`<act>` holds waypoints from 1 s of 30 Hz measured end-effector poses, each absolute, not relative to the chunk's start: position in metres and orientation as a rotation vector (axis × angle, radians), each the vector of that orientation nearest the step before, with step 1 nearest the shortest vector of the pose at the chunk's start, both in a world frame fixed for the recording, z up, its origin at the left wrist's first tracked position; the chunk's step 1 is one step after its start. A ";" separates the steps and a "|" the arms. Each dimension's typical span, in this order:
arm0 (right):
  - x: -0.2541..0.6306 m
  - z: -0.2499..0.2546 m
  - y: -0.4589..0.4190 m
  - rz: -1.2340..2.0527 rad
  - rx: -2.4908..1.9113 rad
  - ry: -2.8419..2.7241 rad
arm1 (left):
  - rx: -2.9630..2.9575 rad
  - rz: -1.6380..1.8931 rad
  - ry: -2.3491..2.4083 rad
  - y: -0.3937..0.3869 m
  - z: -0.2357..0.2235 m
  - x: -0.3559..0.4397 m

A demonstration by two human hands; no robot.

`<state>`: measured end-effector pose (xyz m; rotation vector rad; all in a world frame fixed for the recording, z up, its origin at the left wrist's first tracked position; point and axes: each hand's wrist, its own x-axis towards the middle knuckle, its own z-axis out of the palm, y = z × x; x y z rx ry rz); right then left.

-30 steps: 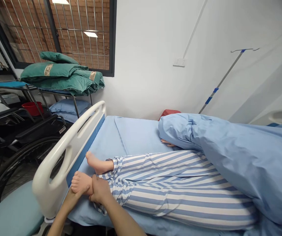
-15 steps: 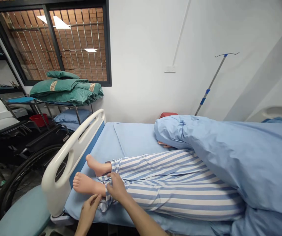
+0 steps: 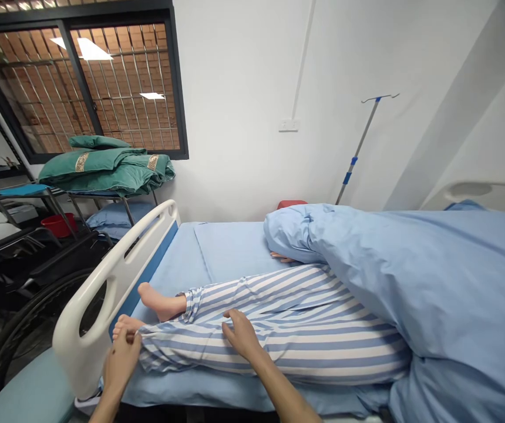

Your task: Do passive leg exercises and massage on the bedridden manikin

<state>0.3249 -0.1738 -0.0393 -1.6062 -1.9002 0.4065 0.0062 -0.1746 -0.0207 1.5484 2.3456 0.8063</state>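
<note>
Blue-and-white striped pyjama trousers (image 3: 279, 341) cover the legs of a lying figure whose smooth feet look like a manikin's. My left hand (image 3: 121, 357) is closed at the hem of the near trouser leg, fingers pinched on the cuff beside the near foot (image 3: 128, 323), which it partly hides. Over the shin of that same leg is my right hand (image 3: 242, 335), thumb and fingers apart, holding nothing. The far foot (image 3: 161, 302) sticks out bare from its cuff. A light blue quilt (image 3: 367, 258) covers the upper body, with some fingers showing under its edge.
A white footboard (image 3: 74, 311) closes the bed's left end, with a wheelchair (image 3: 36, 294) beyond it. Green folded bedding (image 3: 115, 170) lies on chairs below the window. An IV pole (image 3: 358, 147) stands behind the bed. A teal seat (image 3: 27, 388) is at the lower left.
The near trouser cuff has been drawn down over the ankle, covering part of the foot. My left hand has moved left with it. My right hand has let go and shifted right up the leg.
</note>
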 end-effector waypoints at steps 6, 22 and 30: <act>0.318 -0.053 -0.178 0.285 -1.775 -2.037 | 2.254 0.995 2.088 -0.148 -0.031 0.066; 0.311 -0.065 -0.175 0.120 -1.837 -2.069 | 2.768 0.079 2.072 -0.069 -0.071 0.055; 0.310 -0.065 -0.175 0.124 -1.840 -2.057 | 2.309 0.685 1.812 -0.045 -0.049 0.101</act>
